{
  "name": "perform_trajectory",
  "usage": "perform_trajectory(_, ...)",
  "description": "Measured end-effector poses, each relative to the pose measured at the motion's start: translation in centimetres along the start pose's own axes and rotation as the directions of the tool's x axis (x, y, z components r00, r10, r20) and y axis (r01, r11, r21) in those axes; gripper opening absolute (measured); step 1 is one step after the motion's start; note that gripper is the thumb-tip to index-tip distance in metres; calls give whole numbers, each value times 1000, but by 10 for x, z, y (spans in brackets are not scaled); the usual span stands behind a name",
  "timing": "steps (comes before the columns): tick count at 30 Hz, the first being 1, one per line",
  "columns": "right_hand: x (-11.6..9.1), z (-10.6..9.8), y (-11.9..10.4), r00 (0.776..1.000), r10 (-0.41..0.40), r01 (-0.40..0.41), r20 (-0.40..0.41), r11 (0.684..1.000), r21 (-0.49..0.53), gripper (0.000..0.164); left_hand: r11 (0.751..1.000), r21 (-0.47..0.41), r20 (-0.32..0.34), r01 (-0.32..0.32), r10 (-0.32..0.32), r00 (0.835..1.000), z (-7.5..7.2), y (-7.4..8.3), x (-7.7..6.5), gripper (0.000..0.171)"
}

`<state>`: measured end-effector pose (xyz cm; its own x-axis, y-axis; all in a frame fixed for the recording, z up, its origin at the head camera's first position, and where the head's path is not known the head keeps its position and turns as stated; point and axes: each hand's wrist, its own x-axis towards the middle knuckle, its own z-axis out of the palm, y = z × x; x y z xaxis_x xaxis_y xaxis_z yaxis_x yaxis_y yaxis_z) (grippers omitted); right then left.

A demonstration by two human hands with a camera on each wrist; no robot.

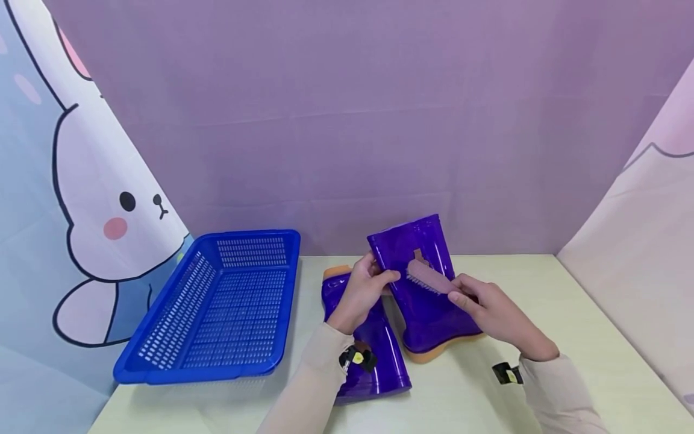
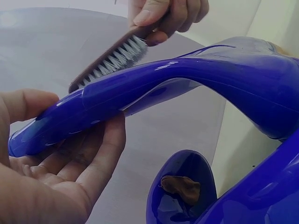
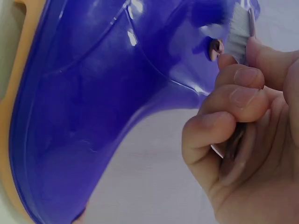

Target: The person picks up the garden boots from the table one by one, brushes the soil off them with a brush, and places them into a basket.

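A glossy purple rain boot (image 1: 428, 313) with an orange sole leans on the table, its shaft tilted up toward the back wall. My left hand (image 1: 362, 290) grips the shaft near its top edge, thumb on one face and fingers beneath in the left wrist view. In my right hand (image 1: 496, 310) is the handle of a scrubbing brush (image 1: 431, 277). Its white bristles (image 2: 117, 58) lie along the shaft in the left wrist view. The matching boot (image 1: 382, 346) lies on its side below my left forearm, its opening toward me and partly covered by the arm.
To the left stands a blue perforated plastic basket (image 1: 279, 337) on the pale table (image 1: 547, 301). A purple cloth (image 1: 347, 120) hangs behind, with printed curtains at both sides. A brown patch (image 2: 182, 189) shows on the lying boot in the left wrist view.
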<state>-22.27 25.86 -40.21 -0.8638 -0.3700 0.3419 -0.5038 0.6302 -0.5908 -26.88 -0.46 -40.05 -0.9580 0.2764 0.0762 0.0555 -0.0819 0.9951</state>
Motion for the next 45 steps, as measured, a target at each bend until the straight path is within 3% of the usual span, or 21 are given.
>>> perform_trajectory(8, -1, -2, 2, 997, 59, -64, -48, 990, -124, 10, 1000, 4, -3, 7, -7, 1000, 1, 0, -2, 41)
perform_trajectory(15, -3, -9, 5, 980, 86, -125, -178, 968, -217, 10, 1000, -3, 7, -5, 5, 1000, 1, 3, -3, 40)
perform_trajectory(26, -4, -16, 3, 970, 133, -155, -205, 983, -98, 19, 1000, 0, 6, -9, 9, 1000, 2, 4, -3, 40)
perform_trajectory(30, -3, -13, -2, 973, 109, -123, -206, 991, -58, 18, 1000, -1, 8, -12, 12, 1000, 3, 4, -3, 41)
perform_trajectory(37, 1, 0, -7, 986, 25, -36, -167, 997, -63, 9, 1000, 5, 13, -13, 13, 1000, 4, 5, -4, 43)
perform_trajectory(41, 2, 6, -7, 987, 18, -34, -159, 995, -94, 7, 1000, 10, 15, -16, 16, 1000, 5, 5, -4, 44)
perform_trajectory(45, 2, 7, -6, 979, 29, -60, -200, 987, -148, 9, 1000, 11, 15, -20, 20, 1000, 6, 6, -5, 42)
